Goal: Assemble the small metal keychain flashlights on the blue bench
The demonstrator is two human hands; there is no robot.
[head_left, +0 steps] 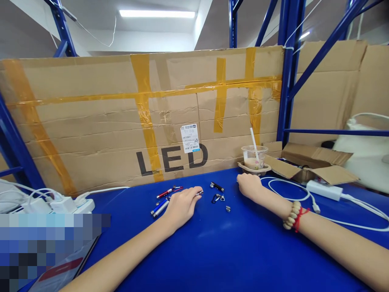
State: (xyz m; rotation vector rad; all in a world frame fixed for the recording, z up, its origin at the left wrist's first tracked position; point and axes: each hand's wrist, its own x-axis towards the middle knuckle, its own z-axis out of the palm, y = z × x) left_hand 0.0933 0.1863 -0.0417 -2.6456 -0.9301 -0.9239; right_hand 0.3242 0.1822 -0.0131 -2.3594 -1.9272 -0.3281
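My left hand rests on the blue table, fingers curled, with a small silver piece at its fingertips. Left of it lie a red pen light, a red clip and two blue pen lights. My right hand lies knuckles up, fingers folded under, near a plastic cup; what is inside it is hidden. Between my hands lie a black pen light, a small carabiner and tiny metal parts. A bead bracelet and red string circle my right wrist.
A taped cardboard wall marked LED closes the back. A plastic cup with a straw stands on a paper tray. An open carton, a white adapter with cables, and a power strip at the left edge. Blue rack posts rise beside.
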